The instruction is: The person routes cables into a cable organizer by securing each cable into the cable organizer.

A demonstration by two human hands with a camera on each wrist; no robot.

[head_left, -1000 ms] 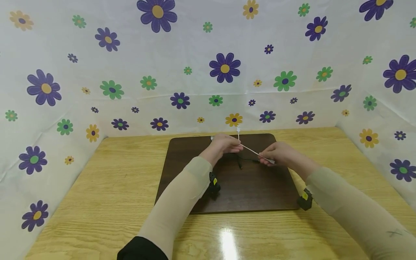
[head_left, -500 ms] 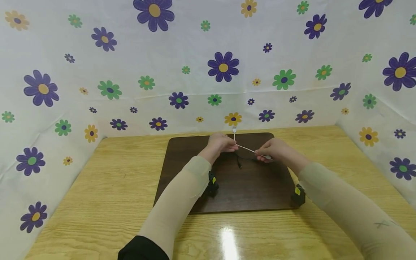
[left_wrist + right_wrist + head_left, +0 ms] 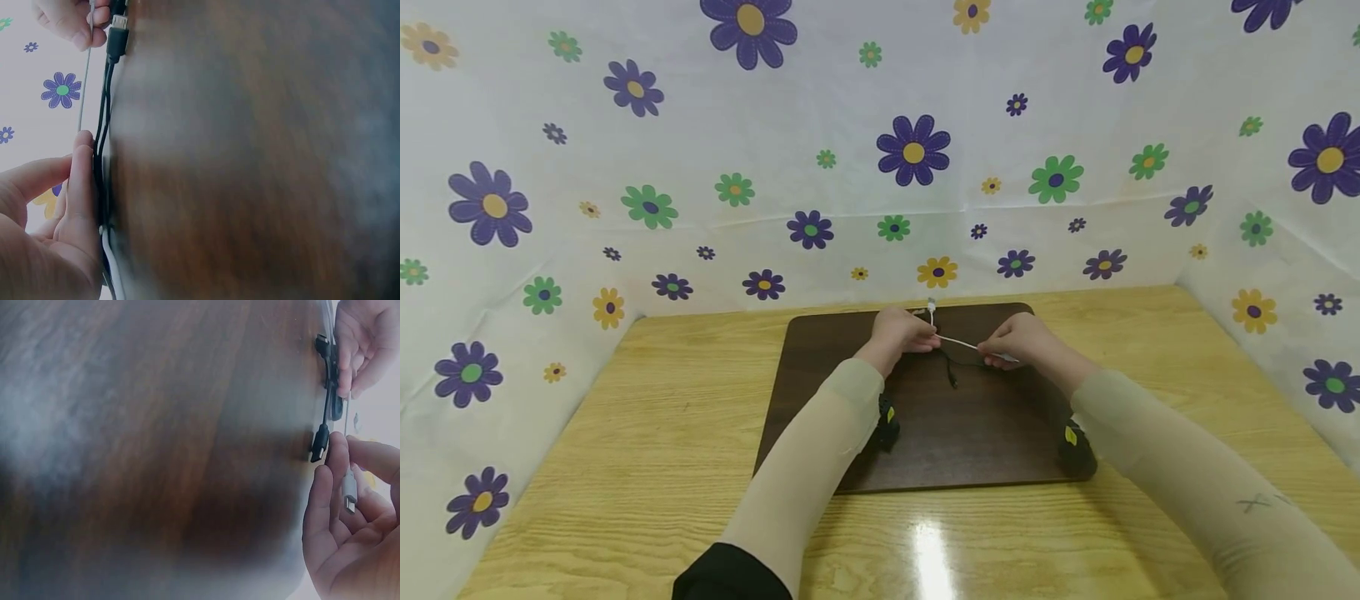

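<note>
A white charging cable (image 3: 957, 341) stretches between my two hands above the dark brown board (image 3: 970, 442). My left hand (image 3: 901, 332) pinches it between thumb and fingers, and one white plug (image 3: 932, 307) sticks up behind that hand. My right hand (image 3: 1026, 340) pinches the cable close to its other end. In the right wrist view the white plug (image 3: 349, 492) there pokes out past the fingers, its metal tip bare. Beneath the hands a black cable (image 3: 952, 375) lies on the board; the left wrist view shows its black plug (image 3: 117, 40) with a metal tip.
The board lies on a pale wooden table (image 3: 670, 417). A flower-patterned cloth (image 3: 820, 100) closes off the back and both sides. Another white cable (image 3: 112, 262) shows by the black one below my left hand.
Both hands have drifted slightly left in the head view, still pinching the white cable. The raised white plug has sunk a little and shifted left.
</note>
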